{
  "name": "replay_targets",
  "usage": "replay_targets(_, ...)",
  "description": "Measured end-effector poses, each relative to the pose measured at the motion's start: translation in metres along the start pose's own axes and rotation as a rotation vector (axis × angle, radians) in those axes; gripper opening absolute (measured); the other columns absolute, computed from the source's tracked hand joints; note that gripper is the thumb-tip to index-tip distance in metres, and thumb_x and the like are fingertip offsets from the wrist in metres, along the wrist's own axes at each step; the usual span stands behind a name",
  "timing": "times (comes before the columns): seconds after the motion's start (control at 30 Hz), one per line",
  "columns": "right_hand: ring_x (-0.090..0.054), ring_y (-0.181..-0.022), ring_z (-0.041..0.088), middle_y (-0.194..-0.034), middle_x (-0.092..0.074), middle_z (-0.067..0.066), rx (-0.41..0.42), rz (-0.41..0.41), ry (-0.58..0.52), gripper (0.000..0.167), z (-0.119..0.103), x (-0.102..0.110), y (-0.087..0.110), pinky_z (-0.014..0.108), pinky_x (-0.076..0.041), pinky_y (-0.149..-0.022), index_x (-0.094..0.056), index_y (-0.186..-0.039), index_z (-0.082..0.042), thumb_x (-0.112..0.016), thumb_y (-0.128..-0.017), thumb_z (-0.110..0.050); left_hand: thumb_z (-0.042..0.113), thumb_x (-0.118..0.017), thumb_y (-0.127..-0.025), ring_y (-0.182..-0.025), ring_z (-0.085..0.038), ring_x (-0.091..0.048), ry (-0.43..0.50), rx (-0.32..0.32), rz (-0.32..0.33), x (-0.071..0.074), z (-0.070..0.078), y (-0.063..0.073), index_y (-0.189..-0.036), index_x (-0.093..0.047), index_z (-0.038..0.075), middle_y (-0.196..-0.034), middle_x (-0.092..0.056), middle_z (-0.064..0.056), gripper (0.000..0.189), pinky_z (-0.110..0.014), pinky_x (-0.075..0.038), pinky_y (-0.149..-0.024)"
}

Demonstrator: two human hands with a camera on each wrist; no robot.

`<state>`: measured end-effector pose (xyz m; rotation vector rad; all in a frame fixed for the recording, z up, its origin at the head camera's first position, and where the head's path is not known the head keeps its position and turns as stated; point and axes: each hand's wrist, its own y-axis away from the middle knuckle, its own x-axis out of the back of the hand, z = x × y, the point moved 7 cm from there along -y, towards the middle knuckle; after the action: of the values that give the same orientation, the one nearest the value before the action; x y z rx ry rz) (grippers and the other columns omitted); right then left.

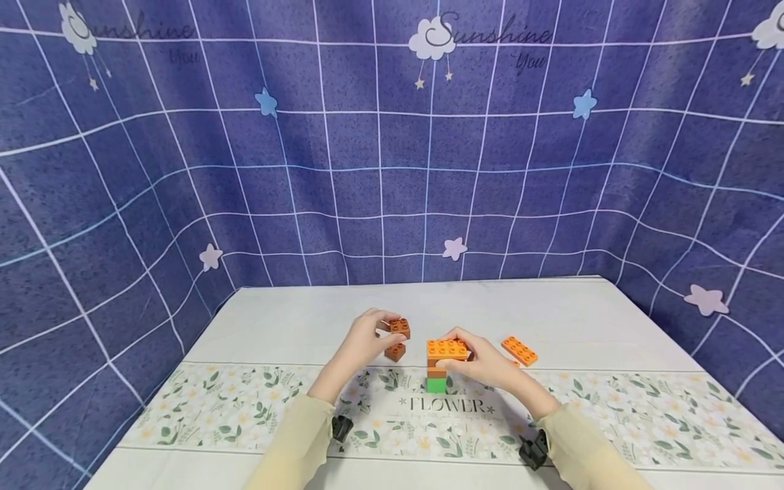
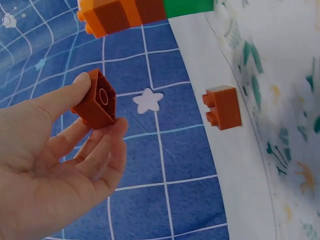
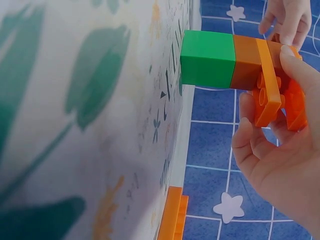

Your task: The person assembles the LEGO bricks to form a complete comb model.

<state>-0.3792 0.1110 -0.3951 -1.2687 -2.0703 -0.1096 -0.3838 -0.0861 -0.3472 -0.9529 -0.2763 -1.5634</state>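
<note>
A small brown toy building brick (image 1: 400, 328) is pinched between the thumb and fingers of my left hand (image 1: 364, 340). In the left wrist view its hollow underside shows. Just below it, a second brown brick (image 2: 225, 108) lies on the table. Towards the right stands a tower with a green brick (image 3: 207, 60) at its base, brown bricks and a thin orange plate (image 3: 269, 85) above, and a wide orange studded plate (image 1: 446, 349) on top. My right hand (image 1: 480, 357) grips the tower's upper part from its right side, thumb on the near face.
Right of the tower, a loose orange studded plate (image 1: 520, 349) lies on the table, with a bit of another orange piece (image 1: 516, 363) partly hidden by my right hand. The white tablecloth (image 1: 294, 316) has a floral band. A blue gridded curtain (image 1: 343, 190) hangs behind the table.
</note>
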Motion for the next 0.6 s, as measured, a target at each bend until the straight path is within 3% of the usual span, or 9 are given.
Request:
replay_targets(0.13, -0.046, -0.059, 0.006, -0.093, -0.061, 0.001, -0.007, 0.005, 0.021, 0.031, -0.005, 0.000, 0.001, 0.024, -0.045, -0.054, -0.055, -0.115, -0.016, -0.067, -0.088, -0.024, 0.022, -0.071, -0.084, -0.096, -0.021, -0.060, 0.000, -0.022, -0.001, -0.001, 0.007, -0.001, -0.118, -0.063, 0.008, -0.111, -0.062, -0.007, 0.038, -0.035, -0.052, -0.079)
replay_targets(0.37, -0.046, -0.060, 0.006, -0.092, -0.061, 0.004, -0.003, -0.012, 0.004, 0.030, -0.037, 0.006, 0.008, 0.023, -0.045, -0.056, -0.055, -0.113, -0.008, -0.066, -0.088, -0.018, 0.023, -0.070, -0.084, -0.097, -0.020, -0.061, 0.014, -0.050, -0.001, -0.004, 0.018, 0.000, -0.119, -0.063, 0.009, -0.111, -0.062, -0.006, 0.038, -0.038, -0.052, -0.083)
replay_targets(0.5, -0.049, -0.065, 0.006, -0.090, -0.060, 0.004, 0.000, -0.017, -0.006, 0.029, -0.036, 0.005, 0.008, 0.023, -0.046, -0.060, -0.055, -0.113, -0.007, -0.066, -0.088, -0.017, 0.024, -0.070, -0.085, -0.098, -0.022, -0.061, 0.029, -0.077, -0.010, -0.006, 0.026, 0.002, -0.119, -0.062, 0.009, -0.111, -0.062, -0.007, 0.039, -0.042, -0.051, -0.083)
replay_targets(0.6, -0.049, -0.065, 0.007, -0.091, -0.060, 0.003, -0.006, -0.015, -0.003, 0.029, -0.023, 0.003, 0.005, 0.023, -0.046, -0.059, -0.055, -0.115, -0.010, -0.065, -0.089, -0.019, 0.024, -0.070, -0.085, -0.098, -0.023, -0.061, 0.037, -0.098, -0.020, -0.009, 0.030, 0.004, -0.119, -0.062, 0.008, -0.110, -0.061, -0.007, 0.039, -0.043, -0.051, -0.083)
